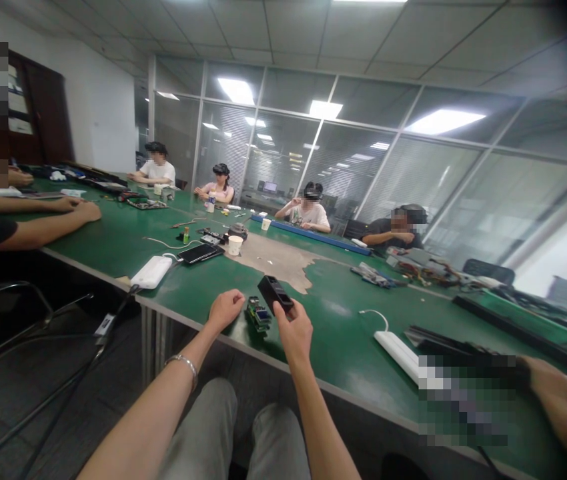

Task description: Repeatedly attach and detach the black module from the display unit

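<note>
My right hand [295, 328] is closed on the near end of a black rectangular case [274, 292], which is tilted above the green table. To the left of it, my left hand [227, 309] rests near the table's front edge with its fingers curled; whether anything is inside them is hidden. Between my hands a green circuit board [258, 315] with a small dark display and metal connectors lies on the table, touched by neither hand as far as I can see.
White power strips [151, 272] lie left and right [397, 355]. Beyond are a black phone-like device [199, 253], a paper cup [234, 245], a brown patch [283, 261] and grey tools [374, 275]. Several people sit around; a person's arm [551, 387] is at right.
</note>
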### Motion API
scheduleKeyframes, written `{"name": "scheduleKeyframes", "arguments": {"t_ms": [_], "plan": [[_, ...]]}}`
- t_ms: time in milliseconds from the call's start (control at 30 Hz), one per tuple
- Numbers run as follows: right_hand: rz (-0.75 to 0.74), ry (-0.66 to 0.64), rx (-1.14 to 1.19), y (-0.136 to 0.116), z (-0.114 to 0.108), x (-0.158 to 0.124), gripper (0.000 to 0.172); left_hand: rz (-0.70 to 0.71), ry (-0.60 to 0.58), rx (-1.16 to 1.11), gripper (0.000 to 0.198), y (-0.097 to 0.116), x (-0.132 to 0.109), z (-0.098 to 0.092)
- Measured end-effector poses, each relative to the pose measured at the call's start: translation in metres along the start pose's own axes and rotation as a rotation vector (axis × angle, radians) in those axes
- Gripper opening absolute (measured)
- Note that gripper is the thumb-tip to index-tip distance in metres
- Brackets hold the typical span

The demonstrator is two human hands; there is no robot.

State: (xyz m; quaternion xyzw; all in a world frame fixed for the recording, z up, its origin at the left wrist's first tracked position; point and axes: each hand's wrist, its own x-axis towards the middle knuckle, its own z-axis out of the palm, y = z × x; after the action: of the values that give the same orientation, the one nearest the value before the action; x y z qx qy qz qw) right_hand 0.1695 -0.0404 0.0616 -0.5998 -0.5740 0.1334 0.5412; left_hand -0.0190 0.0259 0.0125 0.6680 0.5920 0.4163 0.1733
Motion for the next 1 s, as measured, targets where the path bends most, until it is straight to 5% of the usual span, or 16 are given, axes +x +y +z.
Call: {"name": "scheduleKeyframes", "arguments": {"t_ms": [767,1000], "plan": [[-0.017,-0.116,-0.364,-0.008,0.019,-0.016,0.04,0.052,-0.01,-0.006,0.032,-0.002,0.0,-0.002],[-0.002,-0.153,-0.477,0.006,0.026,-0.029,0.059,0.057,-0.012,-0.002,0.032,-0.005,0.002,0.001]]}}
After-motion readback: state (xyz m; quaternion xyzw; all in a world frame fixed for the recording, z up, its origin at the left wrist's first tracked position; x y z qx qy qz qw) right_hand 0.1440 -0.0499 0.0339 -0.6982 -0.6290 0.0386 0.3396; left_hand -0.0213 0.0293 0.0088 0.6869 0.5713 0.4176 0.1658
